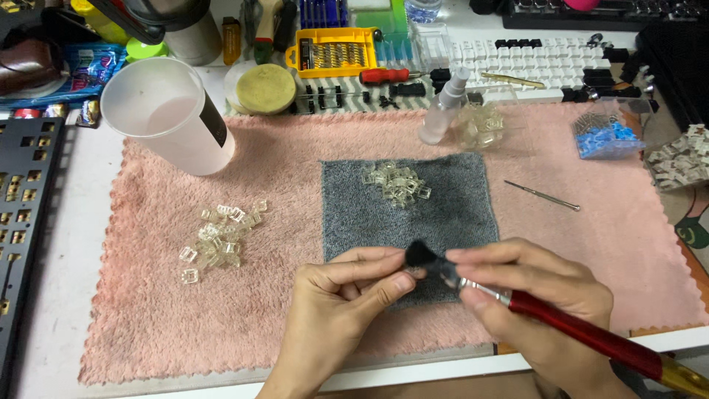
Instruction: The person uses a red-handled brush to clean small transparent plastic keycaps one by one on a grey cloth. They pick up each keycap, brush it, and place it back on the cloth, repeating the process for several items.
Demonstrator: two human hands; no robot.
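My right hand [535, 295] grips a brush [576, 329] with a red handle and a black bristle tip. The bristles press against something small pinched in the fingertips of my left hand [343, 295]; that piece is hidden by fingers and bristles. Both hands hover over the near edge of a grey cloth [443, 214] lying on a pink fluffy towel [591, 244]. A cluster of clear plastic switch housings [395, 181] rests on the grey cloth. Another pile of clear housings [218, 240] lies on the towel to the left.
A white plastic cup [173, 118] lies tilted at the back left. A small spray bottle [443, 111], a thin metal tool [543, 196], a tub of blue parts [605, 137], a white keyboard [546, 59], a yellow bit case [336, 52] and a dark keyboard plate [22, 192] surround the towel.
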